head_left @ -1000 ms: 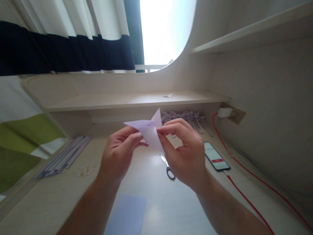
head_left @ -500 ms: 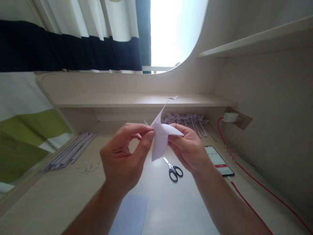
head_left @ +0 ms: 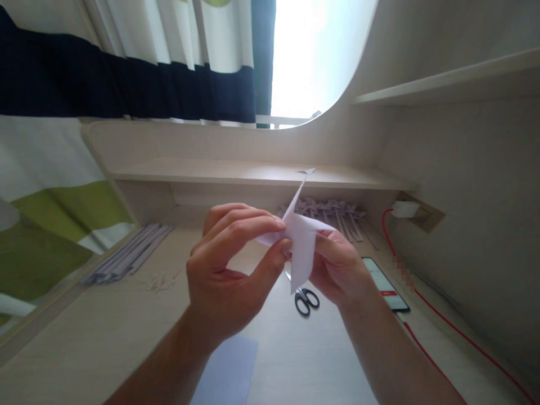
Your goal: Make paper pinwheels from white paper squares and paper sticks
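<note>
Pale lilac paper (head_left: pixel 300 242), folded into pointed flaps, sits pinched between both hands above the desk (head_left: pixel 84 332). The left hand (head_left: pixel 228 270) closes thumb and fingers on its near edge; the right hand (head_left: pixel 337 267) grips it from behind, its fingers partly hidden. To crease well, I'd say press firmly along the fold while the other hand steadies the points, so the thin sheet doesn't slip or tear. Below lie scissors (head_left: pixel 306 300), a blue sheet (head_left: pixel 228 368), a phone (head_left: pixel 386 277) on a red cable (head_left: pixel 455 332), and grey strips (head_left: pixel 126 260) at left.
</note>
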### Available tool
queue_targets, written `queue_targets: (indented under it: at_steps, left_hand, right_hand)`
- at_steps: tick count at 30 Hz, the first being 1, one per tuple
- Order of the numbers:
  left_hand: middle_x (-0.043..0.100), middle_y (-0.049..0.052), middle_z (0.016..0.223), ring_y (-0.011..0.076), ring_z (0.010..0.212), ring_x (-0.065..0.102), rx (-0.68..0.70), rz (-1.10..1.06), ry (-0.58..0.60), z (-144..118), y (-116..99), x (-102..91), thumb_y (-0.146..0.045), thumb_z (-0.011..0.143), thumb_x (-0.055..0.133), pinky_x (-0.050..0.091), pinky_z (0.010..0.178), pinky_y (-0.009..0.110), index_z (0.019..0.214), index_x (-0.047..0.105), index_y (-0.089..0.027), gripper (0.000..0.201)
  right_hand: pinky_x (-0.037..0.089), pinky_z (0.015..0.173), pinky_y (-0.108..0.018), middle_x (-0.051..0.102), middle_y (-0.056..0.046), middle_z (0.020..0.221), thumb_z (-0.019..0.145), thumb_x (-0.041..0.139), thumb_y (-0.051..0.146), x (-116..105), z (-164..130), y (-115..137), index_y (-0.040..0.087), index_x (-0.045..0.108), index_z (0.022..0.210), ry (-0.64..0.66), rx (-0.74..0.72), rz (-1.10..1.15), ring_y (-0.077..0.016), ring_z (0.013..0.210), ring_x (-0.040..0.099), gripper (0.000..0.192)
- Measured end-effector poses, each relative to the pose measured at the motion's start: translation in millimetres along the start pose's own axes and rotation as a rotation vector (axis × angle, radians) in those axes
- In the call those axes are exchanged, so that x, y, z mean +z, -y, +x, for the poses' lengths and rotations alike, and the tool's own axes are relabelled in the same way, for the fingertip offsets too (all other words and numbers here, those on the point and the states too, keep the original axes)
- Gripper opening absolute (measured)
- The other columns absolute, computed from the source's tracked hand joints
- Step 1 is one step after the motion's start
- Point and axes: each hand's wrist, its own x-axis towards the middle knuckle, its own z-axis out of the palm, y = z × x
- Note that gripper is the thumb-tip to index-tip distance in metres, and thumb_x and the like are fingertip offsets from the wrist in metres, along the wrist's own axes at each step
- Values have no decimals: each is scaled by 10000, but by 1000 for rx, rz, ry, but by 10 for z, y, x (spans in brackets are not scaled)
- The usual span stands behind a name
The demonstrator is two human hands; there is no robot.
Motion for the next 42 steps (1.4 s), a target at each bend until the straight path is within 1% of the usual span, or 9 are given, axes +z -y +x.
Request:
queue_targets:
  at_steps: [3, 6, 13, 18, 22, 28, 32, 36, 42]
  left_hand:
    - [789, 17, 963, 225, 906, 682, 0, -1, -15, 0, 5, -6, -70, 773, 826, 559, 866, 445, 1037, 794, -276, 337]
    - [783, 15, 938, 220, 881, 667, -13, -18, -22, -6, 3, -8, -66, 778, 818, 546, 836, 436, 1039, 796, -276, 336]
    - [768, 26, 910, 213, 854, 639, -59, -58, -12, -13, 6, -8, -55, 779, 804, 521, 784, 411, 1020, 800, -255, 314]
    - [769, -4, 895, 194, 827, 639, -64, -64, -36, -20, 17, 0, -84, 804, 806, 527, 778, 393, 1009, 804, -302, 299]
    - [778, -19, 901, 178, 800, 648, -74, -51, -17, -16, 10, -13, -96, 829, 804, 538, 752, 379, 1036, 805, -327, 310]
    - [770, 4, 956, 195, 885, 671, -44, 18, -3, 3, 6, -34, -92, 809, 828, 555, 805, 398, 1022, 812, -308, 304]
    - [778, 3, 934, 197, 883, 669, -40, -16, -9, 0, 13, -11, -56, 799, 816, 553, 827, 401, 1020, 809, -292, 323]
    - [784, 13, 949, 202, 874, 684, -84, -81, -10, -3, 11, -7, -57, 809, 800, 562, 830, 406, 1063, 807, -284, 340]
    - [794, 7, 936, 197, 857, 676, -61, -89, 26, 4, 6, -24, -50, 813, 799, 562, 787, 393, 1060, 811, -295, 348]
  right_hand:
    - [561, 648, -239, 744, -20, 730, 789, 883, 313, 1, 4, 4, 171, 803, 918, 10, 19, -4, -134, 639, 659, 208]
    - [569, 659, -228, 760, -27, 757, 783, 894, 338, -2, 9, 8, 165, 817, 934, 14, 19, 8, -121, 629, 666, 243]
    - [581, 735, -238, 790, -54, 846, 764, 907, 387, -22, -7, -1, 166, 829, 1000, -26, 3, -12, -133, 713, 700, 332]
    - [560, 664, -245, 790, -59, 839, 751, 915, 397, -18, -13, -6, 175, 826, 1020, -55, -28, -51, -137, 682, 688, 360]
    - [567, 646, -260, 779, -35, 790, 762, 908, 406, -11, -25, 5, 202, 818, 976, -93, -68, -102, -134, 643, 678, 309]
    - [589, 701, -317, 776, -39, 797, 769, 897, 422, 27, -36, 18, 204, 800, 906, -132, -133, -168, -169, 695, 704, 275]
    - [563, 657, -275, 761, -23, 754, 763, 902, 386, 54, -42, 26, 210, 797, 866, -144, -143, -155, -146, 671, 685, 229]
    - [480, 566, -196, 738, -4, 699, 747, 914, 361, 48, -49, 33, 200, 802, 836, -163, -160, -185, -96, 604, 624, 216]
    - [489, 582, -241, 735, -14, 708, 679, 949, 359, 64, -52, 36, 204, 805, 844, -151, -127, -146, -134, 618, 628, 269]
